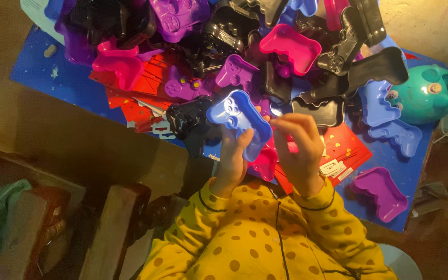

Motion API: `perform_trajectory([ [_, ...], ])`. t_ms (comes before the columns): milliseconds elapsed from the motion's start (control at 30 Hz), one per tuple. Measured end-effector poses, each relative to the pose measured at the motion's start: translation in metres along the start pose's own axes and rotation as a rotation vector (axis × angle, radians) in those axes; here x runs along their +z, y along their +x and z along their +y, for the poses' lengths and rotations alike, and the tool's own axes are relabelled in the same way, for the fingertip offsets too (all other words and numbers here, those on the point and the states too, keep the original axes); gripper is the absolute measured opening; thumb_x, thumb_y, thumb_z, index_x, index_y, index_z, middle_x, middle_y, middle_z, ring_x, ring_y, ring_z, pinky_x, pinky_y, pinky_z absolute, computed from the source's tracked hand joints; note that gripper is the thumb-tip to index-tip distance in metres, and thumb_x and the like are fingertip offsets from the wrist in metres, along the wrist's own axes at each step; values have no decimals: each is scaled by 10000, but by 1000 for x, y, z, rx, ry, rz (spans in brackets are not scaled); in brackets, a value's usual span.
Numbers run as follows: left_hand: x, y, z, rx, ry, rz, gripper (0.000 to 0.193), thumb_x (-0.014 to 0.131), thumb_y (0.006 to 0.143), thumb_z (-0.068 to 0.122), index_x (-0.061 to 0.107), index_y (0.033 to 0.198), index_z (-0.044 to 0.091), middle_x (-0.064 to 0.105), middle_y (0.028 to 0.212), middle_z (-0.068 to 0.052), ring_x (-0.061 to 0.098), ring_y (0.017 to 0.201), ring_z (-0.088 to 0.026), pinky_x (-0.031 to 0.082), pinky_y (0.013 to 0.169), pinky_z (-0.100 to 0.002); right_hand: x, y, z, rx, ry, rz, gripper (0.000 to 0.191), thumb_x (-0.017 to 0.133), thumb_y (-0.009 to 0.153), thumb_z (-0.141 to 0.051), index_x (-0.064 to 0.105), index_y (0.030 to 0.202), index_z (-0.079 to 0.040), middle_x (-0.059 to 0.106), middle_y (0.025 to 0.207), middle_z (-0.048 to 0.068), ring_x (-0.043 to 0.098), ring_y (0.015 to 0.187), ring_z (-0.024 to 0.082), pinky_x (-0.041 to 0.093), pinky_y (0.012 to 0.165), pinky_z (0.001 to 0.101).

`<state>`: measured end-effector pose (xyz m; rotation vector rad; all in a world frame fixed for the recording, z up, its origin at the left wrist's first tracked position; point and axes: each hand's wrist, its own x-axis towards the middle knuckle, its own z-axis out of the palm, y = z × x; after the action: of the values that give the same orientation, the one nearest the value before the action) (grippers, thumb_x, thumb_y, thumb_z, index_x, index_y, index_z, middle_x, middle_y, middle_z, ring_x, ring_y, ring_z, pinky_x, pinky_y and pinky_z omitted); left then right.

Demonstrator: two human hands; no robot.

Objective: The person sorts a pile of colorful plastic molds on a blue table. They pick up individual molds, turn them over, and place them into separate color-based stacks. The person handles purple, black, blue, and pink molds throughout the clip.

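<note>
I see the left hand (pixel 233 158) clamped on 1 blue glossy plastic gamepad-shaped shell (pixel 239 122) at frame centre. Right hand (pixel 299 148) is pinched shut beside it; contents hidden. Judging progress: early, big loose pile of pink, purple, black shells (pixel 234 46) fills the upper frame on the blue table (pixel 63 78).

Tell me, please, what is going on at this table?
A person in yellow dotted sleeves holds a blue controller-shaped shell in the left hand. The right hand is raised beside it, fingers curled; what it pinches cannot be made out. Ahead, a heap of similar shells in purple, pink, black and blue covers a blue table. A teal pig-like toy sits at the right.
</note>
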<state>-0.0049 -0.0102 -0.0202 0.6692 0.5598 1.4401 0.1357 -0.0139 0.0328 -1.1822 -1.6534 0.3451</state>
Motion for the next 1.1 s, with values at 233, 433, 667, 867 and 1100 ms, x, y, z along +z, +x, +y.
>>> perform_trajectory([
  [233,5,-10,-6,24,263,-52,584,625,1029,148,359,1526,-5,540,1426,-130,557,1307,-210,447,1155,-370,-7,5,17,192,142,-103,188,758,924,21,712,1103,-14,662,1043,72,648,844,103,523,716,234],
  [433,9,-15,-2,-33,310,-81,610,628,1012,143,377,1543,-24,556,1397,-132,566,1254,-208,463,1116,-356,-10,-10,37,377,495,-126,38,689,998,10,657,1019,15,631,1010,23,612,896,71,515,797,220],
  [667,19,-16,21,-261,-209,-177,681,582,944,153,339,1562,2,527,1469,-226,610,1280,-350,497,1119,-486,-39,-15,33,554,865,-167,72,589,1065,-22,612,1010,17,614,978,23,595,883,89,499,834,241],
  [867,22,-15,20,-232,-131,-216,717,585,927,160,327,1575,-11,522,1492,-230,600,1302,-323,490,1157,-486,-55,-7,-8,170,229,-154,109,665,1004,16,697,1104,-10,696,1030,79,661,924,158,535,812,275],
  [1100,15,-29,13,-110,128,-302,625,543,1002,58,327,1581,-32,499,1551,-198,543,1417,-263,436,1232,-410,-59,0,-21,48,-98,-177,213,801,863,-27,694,1046,-38,683,1004,94,676,900,228,530,782,335],
])
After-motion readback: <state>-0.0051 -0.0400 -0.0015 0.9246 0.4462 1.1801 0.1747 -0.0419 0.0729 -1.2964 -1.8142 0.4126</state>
